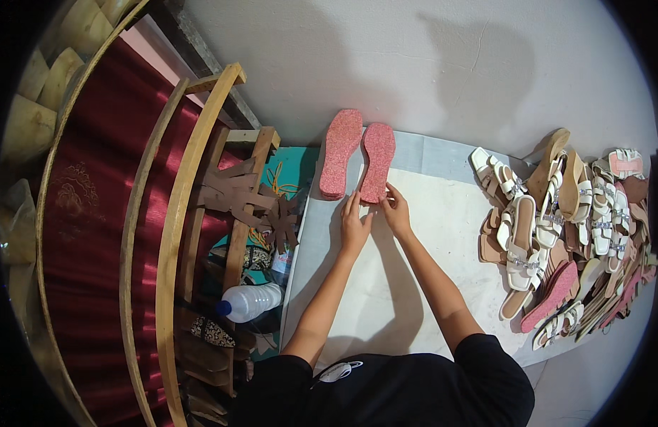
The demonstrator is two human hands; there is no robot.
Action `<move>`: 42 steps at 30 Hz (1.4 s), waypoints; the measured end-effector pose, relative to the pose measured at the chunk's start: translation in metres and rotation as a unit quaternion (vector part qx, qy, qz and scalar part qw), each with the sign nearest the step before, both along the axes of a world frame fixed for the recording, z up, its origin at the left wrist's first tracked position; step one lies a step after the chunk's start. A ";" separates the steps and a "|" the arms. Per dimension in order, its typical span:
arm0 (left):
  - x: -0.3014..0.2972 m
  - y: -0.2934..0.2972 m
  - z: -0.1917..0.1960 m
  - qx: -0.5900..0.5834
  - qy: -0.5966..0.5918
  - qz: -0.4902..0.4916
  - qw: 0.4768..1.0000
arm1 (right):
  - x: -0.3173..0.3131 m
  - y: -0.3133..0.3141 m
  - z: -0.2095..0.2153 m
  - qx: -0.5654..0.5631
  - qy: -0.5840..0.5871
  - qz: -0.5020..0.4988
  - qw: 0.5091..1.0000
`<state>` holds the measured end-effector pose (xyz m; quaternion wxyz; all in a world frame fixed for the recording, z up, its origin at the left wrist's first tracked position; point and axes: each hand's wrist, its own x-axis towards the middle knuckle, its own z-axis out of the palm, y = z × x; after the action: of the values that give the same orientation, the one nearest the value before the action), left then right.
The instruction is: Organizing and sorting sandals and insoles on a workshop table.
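Note:
Two piles of pink speckled shoe soles lie side by side at the far end of the white work surface (443,228), toes away from me. The left pile of soles (341,153) looks thicker, with several layers at its heel. At the heel of the right pile of soles (378,160) are both hands. My left hand (354,226) has its fingertips on that heel's left edge, thumb near its bottom edge. Opposite, my right hand (396,212) takes the right corner between thumb and fingers. How many layers they hold is hidden.
White strapped sandals (522,265) and loose soles are heaped at the right, with one pink wedge sole (551,297) among them. On the left stand a wooden rack (179,178), a plastic bottle (252,303) and brown cut pieces (236,191). A grey wall (386,64) rises behind.

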<state>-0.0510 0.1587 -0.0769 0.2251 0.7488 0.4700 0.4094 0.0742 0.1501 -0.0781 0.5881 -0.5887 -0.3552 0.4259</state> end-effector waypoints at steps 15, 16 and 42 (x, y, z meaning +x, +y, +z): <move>0.007 0.007 0.000 -0.044 0.037 -0.005 0.998 | 0.004 0.005 -0.022 0.007 -0.179 0.004 0.984; 0.006 0.008 -0.001 -0.047 0.051 -0.001 0.998 | 0.003 0.006 -0.020 0.000 -0.185 0.005 0.983; 0.011 0.018 -0.005 0.002 0.157 0.022 0.987 | 0.005 0.010 -0.009 -0.037 -0.247 0.005 0.968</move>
<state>-0.0399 0.1771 -0.0821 0.1381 0.7938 0.5148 0.2930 0.0788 0.1602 -0.0874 0.4579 -0.6955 -0.4760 0.2829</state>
